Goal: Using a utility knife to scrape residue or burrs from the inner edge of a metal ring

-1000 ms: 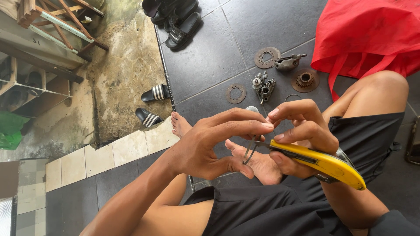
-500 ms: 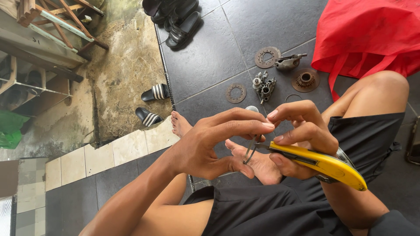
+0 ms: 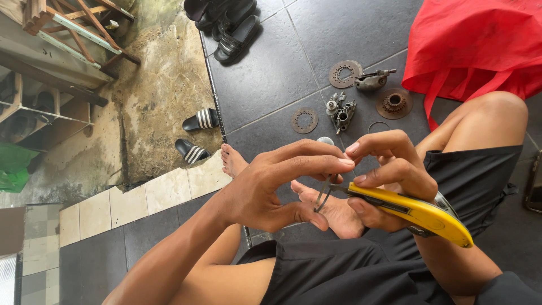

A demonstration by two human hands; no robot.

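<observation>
1. The person is sitting on the dark grey tiled floor (image 3: 265,79) with legs folded, and both hands are meeting just above a bare foot (image 3: 333,212).
2. The left hand (image 3: 271,186) is pinching a thin grey metal ring (image 3: 323,195) between thumb and forefinger, closed firmly on it; the ring is standing roughly on edge directly above the foot.
3. The right hand (image 3: 389,169) is gripping a yellow plastic utility knife with a dark slider (image 3: 415,212), its fingers wrapped round the handle, and the knife's front end is pointing at the ring and touching or almost touching it; whether a blade is out I cannot tell.
4. Beyond the foot, farther from the person, small metal parts are lying on the tiles: two rusty perforated discs (image 3: 305,120), a grey clustered metal assembly (image 3: 341,110), a rusty toothed sprocket (image 3: 394,103) and a loose wire ring (image 3: 377,125).
5. To the right of those parts, a red cloth bag (image 3: 474,45) is slumping against the knee.
6. Judged risk: the knife is working towards the left fingertips and over bare skin, so a slip off the smooth ring could cut a finger or the foot.
7. Judged risk: the ring is being held only by a light pinch, so pressure from the knife could flick it loose among the scattered parts.
</observation>
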